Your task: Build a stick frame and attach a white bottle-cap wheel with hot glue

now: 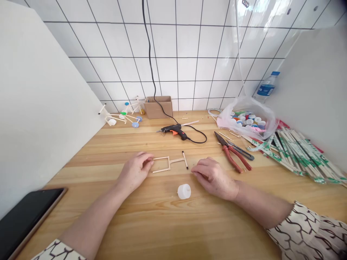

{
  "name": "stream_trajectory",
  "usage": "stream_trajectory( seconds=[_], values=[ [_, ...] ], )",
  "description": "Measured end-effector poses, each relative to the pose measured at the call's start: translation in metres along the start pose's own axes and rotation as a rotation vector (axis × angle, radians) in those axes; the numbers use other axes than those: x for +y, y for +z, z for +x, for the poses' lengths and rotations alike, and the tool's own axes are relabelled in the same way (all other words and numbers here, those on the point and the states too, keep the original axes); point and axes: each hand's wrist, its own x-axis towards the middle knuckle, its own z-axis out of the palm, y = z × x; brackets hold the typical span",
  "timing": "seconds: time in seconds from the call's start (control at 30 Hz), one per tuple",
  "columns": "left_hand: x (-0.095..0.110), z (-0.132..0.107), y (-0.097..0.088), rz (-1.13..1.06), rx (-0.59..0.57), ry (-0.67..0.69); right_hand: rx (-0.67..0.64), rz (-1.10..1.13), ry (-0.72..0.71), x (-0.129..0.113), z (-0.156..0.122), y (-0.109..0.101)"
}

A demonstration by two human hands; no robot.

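Note:
A small frame of thin wooden sticks (pixel 169 163) lies on the table, forked at the left and with a dark-tipped crossbar at the right. At its left side my left hand (pixel 137 168) has thumb and fingers closed about the end of the upper stick. My right hand (pixel 213 177) rests just right of the crossbar, apart from it, fingers curled together; anything between the fingertips is hidden. In front of the frame, between my hands, a white plastic cap-like piece (pixel 184 191) lies on its side, a small stub poking out at its left.
Behind lie a black glue gun (pixel 175 130), a cardboard box (pixel 158 107) and stick models with bottle caps (pixel 135 124). Rightward are red-handled pliers (pixel 230 153), a utility knife (pixel 242 151), a bag of caps (pixel 246 117), wrapped chopsticks (pixel 303 151) and a bottle (pixel 267 88). A phone (pixel 29 213) lies left.

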Motion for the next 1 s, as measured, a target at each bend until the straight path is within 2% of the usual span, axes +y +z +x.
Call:
stream_trajectory(
  seconds=[0.3,0.53,0.63,0.7,0.73,0.87,1.0],
  values=[
    [0.001,0.002,0.001,-0.013,0.002,-0.007,-0.037,0.021,0.014,0.002,0.001,0.008],
    [-0.002,0.002,0.004,-0.021,0.039,0.013,0.015,0.024,0.018,0.008,0.003,-0.003],
    [0.01,-0.003,0.0,-0.039,0.16,0.077,0.041,0.054,0.056,0.013,0.005,-0.003],
    [0.025,-0.01,-0.004,-0.083,0.256,0.185,0.029,0.072,0.075,0.014,0.005,-0.001],
    [0.035,-0.014,-0.006,-0.114,0.258,0.244,0.021,0.077,0.079,0.014,0.005,0.001],
    [0.068,-0.031,-0.004,-0.185,0.127,0.493,0.017,0.078,0.07,0.011,0.003,0.005],
    [0.08,-0.041,0.006,-0.118,-0.086,0.581,0.014,0.077,0.076,0.008,0.004,0.005]
  ],
)
